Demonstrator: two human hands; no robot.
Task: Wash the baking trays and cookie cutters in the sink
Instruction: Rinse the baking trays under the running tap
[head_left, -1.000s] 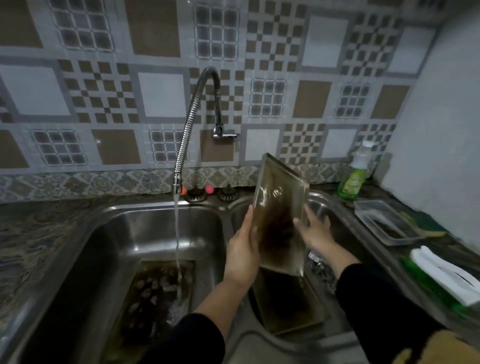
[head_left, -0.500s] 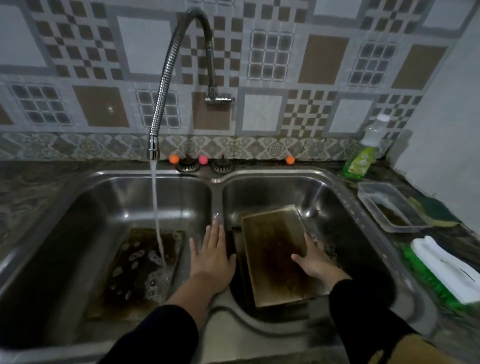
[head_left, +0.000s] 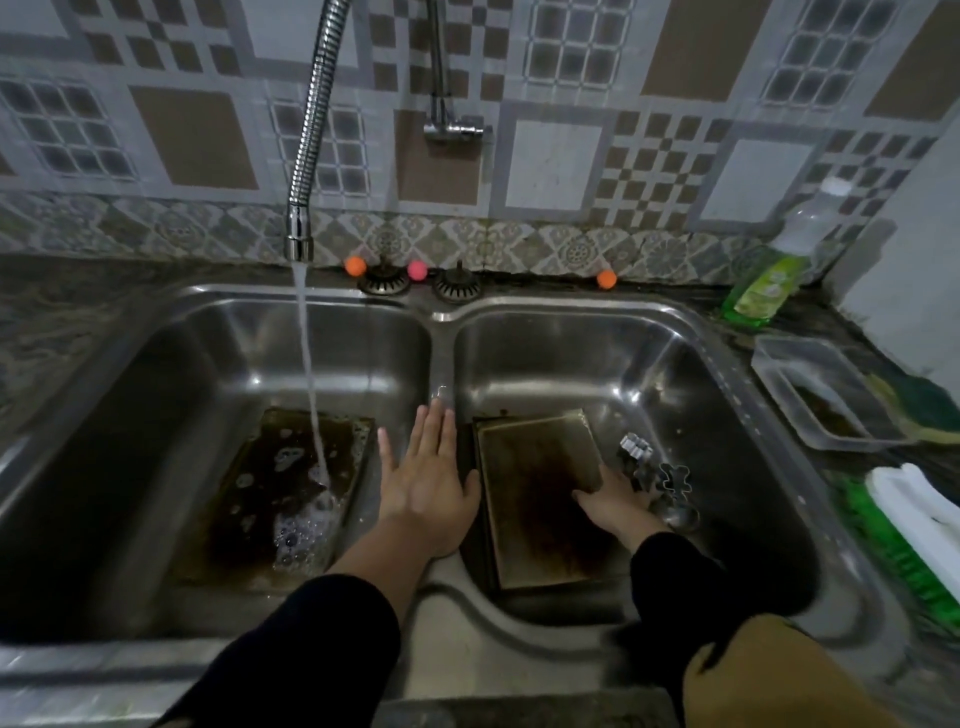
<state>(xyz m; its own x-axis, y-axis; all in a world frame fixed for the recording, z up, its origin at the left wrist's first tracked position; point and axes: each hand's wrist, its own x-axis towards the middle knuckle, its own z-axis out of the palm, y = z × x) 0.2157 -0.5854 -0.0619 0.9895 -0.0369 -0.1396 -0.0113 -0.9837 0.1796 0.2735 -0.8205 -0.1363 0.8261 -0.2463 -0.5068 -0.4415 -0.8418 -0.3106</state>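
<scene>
— Head view: where did things lie from your hands?

— The soaking tray (head_left: 291, 483) lay under the tap stream, just left of my left hand (head_left: 426, 483), which hovered flat, fingers spread, holding nothing. The stacked trays (head_left: 540, 499) ran lengthwise away from me, between both hands.

— And your right?

— My right hand (head_left: 613, 504) rested fingers-down on their right edge, cookie cutters (head_left: 660, 473) just beyond it.
</scene>
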